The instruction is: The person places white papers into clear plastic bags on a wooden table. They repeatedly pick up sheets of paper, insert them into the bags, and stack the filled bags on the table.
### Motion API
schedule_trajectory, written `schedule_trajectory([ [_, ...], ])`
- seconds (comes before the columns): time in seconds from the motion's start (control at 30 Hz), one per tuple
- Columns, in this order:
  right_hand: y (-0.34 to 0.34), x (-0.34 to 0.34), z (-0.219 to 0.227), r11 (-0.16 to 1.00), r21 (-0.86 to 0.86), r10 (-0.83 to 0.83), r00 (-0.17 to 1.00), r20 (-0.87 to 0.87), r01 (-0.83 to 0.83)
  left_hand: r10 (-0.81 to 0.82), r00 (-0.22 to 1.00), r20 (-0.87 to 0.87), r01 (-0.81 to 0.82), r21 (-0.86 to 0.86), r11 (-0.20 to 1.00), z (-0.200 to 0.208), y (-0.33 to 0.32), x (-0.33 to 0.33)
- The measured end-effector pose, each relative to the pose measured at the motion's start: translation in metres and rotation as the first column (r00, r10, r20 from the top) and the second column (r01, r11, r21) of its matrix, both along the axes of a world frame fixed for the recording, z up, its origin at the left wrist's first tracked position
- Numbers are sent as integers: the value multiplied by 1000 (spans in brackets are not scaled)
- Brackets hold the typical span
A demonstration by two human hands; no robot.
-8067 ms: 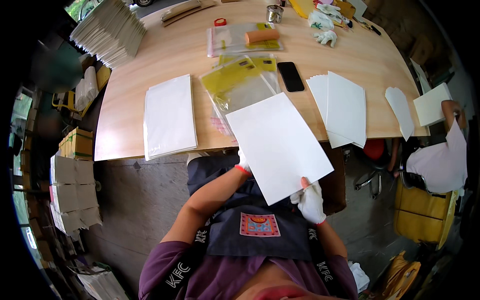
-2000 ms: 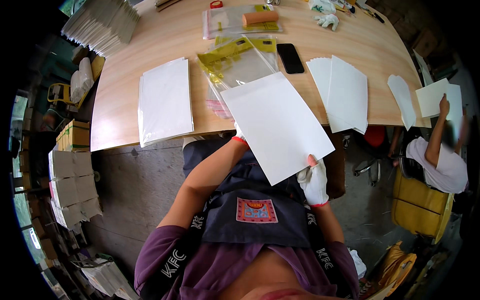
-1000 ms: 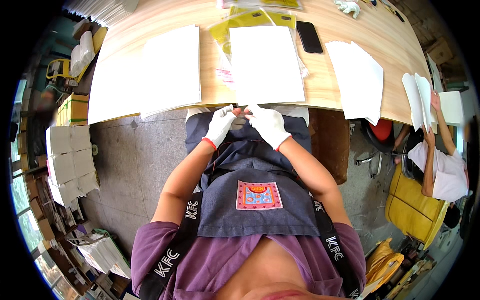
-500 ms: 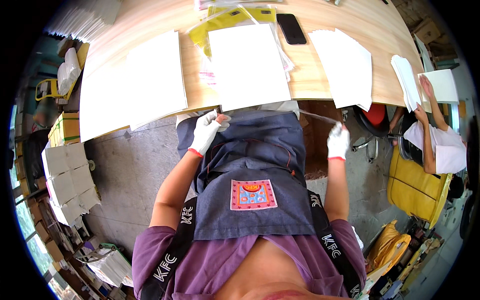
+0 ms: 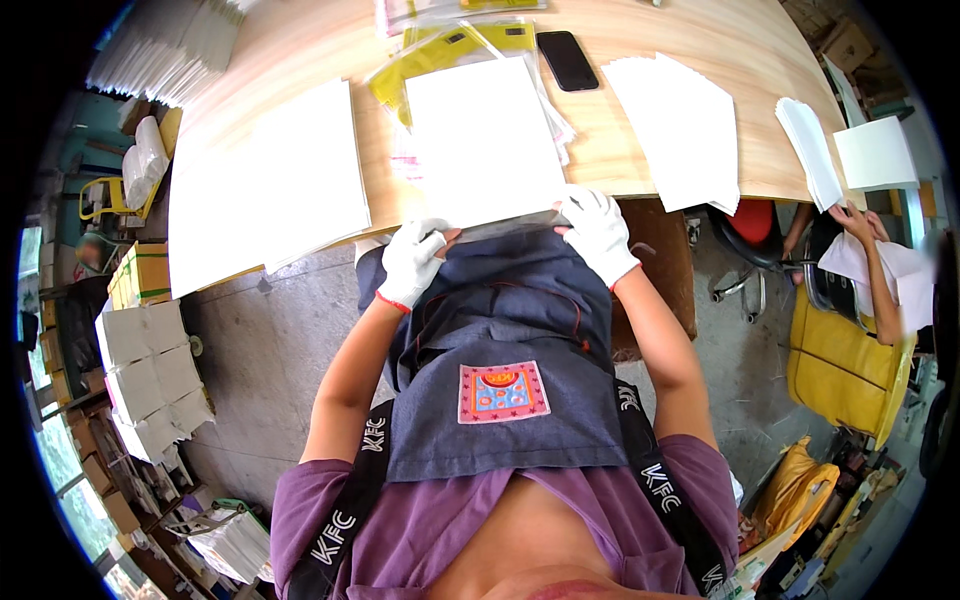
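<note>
My left hand (image 5: pixel 415 262), in a white glove with bare fingertips, pinches the near left edge of a clear plastic bag (image 5: pixel 510 222). At the bag's right corner my right hand (image 5: pixel 597 235), gloved the same way, grips with thumb and fingers. White paper (image 5: pixel 485 140) lies flat on the table with its near edge between my hands. The plastic flap sticks out past that edge, over my apron. A thin pale strip (image 5: pixel 645 248) shows beside my right wrist. Yellow-printed clear bags (image 5: pixel 415 68) lie partly under the paper.
A wooden table (image 5: pixel 385 185) carries white sheets (image 5: pixel 315 165) on the left, a fanned stack (image 5: pixel 680 130) on the right and a black phone (image 5: pixel 568 60). A co-worker's hand (image 5: pixel 852 222) is at the right, near another paper stack (image 5: pixel 808 150). Cartons (image 5: pixel 150 345) stand left.
My right hand, which held a strip stretched out to the right, has come back left to the bag's edge. My left hand stays at the left corner. The co-worker's hands have moved nearer their body.
</note>
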State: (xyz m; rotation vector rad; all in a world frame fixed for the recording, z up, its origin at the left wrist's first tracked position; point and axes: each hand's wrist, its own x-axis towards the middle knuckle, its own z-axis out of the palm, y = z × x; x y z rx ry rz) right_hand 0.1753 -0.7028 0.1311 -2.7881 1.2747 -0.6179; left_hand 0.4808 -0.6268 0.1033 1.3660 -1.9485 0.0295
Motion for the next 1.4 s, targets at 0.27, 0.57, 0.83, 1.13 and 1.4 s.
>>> schedule_trajectory([
  [0.27,2,12,-35,502,865,-651,647,396,-24,445,58,-894,251,445,860,-27,27,-10],
  [0.57,19,59,-16,276,881,-664,586,464,-384,430,461,-776,91,523,848,49,31,49],
  [0.83,-10,250,18,178,913,-354,842,407,-366,690,691,-217,-607,345,716,48,55,209],
  [1.13,-9,299,15,624,781,-19,998,60,-35,697,709,-105,-601,427,676,-15,54,243],
  [1.4,25,194,31,122,928,-124,922,366,-352,705,702,-101,-572,510,642,-13,58,247],
])
